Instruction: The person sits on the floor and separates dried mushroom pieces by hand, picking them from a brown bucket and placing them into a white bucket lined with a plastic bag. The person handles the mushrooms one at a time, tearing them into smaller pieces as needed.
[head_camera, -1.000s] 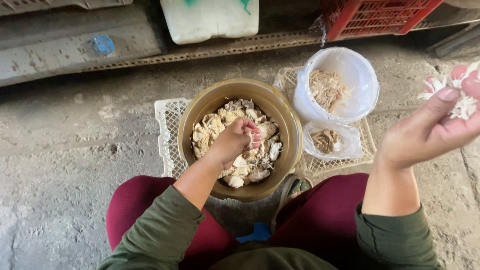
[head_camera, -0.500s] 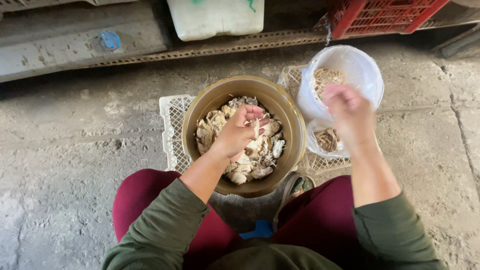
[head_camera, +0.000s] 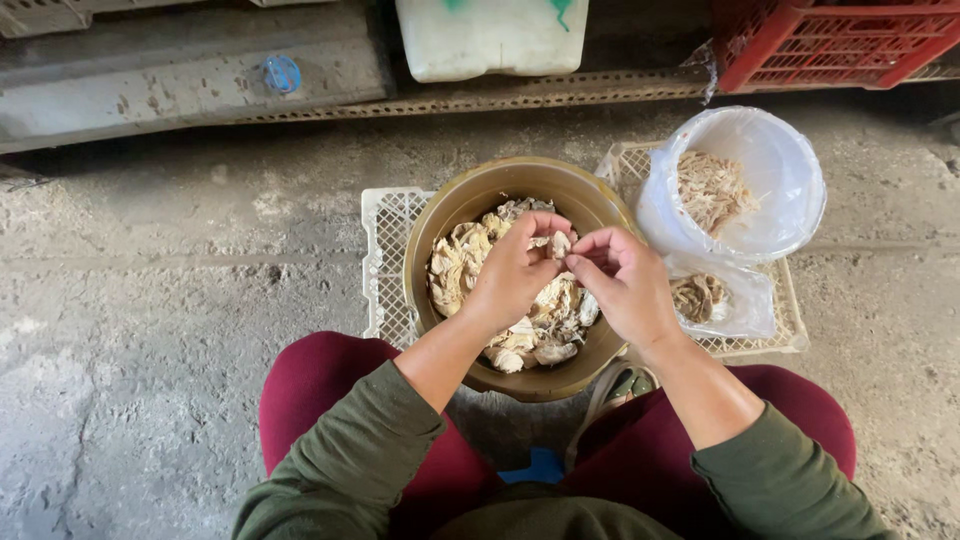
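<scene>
A brown round bowl (head_camera: 445, 215) holds a heap of pale, dried-looking pieces (head_camera: 455, 265). Both hands meet over the bowl's middle. My left hand (head_camera: 515, 275) pinches one pale piece (head_camera: 559, 243) between thumb and fingers. My right hand (head_camera: 625, 285) has its fingertips on the same piece from the right side. Green sleeves cover both forearms.
The bowl sits on a white plastic lattice crate (head_camera: 385, 260) on a concrete floor. To the right stands a white bucket (head_camera: 790, 190) lined with clear plastic, holding shredded pale strands, with a small clear bag (head_camera: 735, 300) beside it. A red crate (head_camera: 830, 40) and white canister (head_camera: 490, 35) stand behind.
My right hand came down from the upper right, passed over the white bucket, and now meets my left hand over the bowl. My left hand lifted a piece from the heap.
</scene>
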